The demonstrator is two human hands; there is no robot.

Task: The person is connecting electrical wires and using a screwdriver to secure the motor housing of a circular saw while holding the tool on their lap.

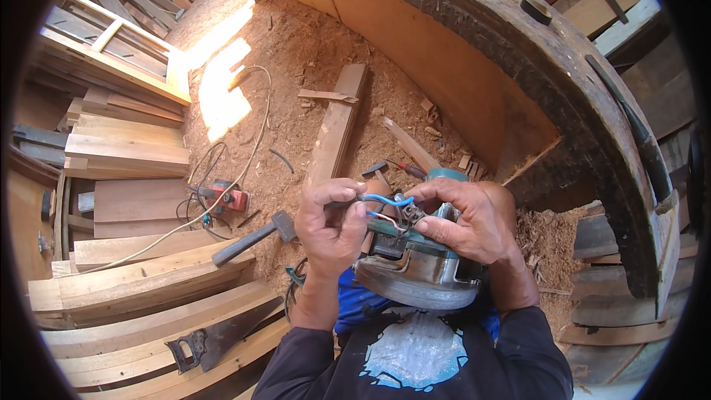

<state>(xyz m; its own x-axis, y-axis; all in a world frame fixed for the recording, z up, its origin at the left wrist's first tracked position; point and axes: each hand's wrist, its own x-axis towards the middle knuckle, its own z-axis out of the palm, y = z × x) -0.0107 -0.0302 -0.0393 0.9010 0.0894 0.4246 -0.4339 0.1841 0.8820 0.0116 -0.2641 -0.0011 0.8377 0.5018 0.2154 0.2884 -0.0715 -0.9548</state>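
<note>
A teal and grey power tool [418,281] with a rounded metal guard, which looks like a circular saw, rests in my lap. Its wiring hangs out between my hands. With thumb and fingers pinched together, my left hand [331,226] grips the end of a blue wire [384,199] just above the tool. My right hand [466,222] has its fingers closed on a small dark switch-like part [411,213], where the blue wire arrives. Below it a thin pale wire [389,221] runs toward the tool. The left fingertips partly hide the wire end.
A hammer [255,239] and handsaw [222,341] lie on stacked boards [133,281] at the left. Beyond them sit a red electrical device [228,196] and a pale cable [263,104]. A screwdriver [407,169] lies ahead on shavings. A large curved wooden piece [592,96] stands at right.
</note>
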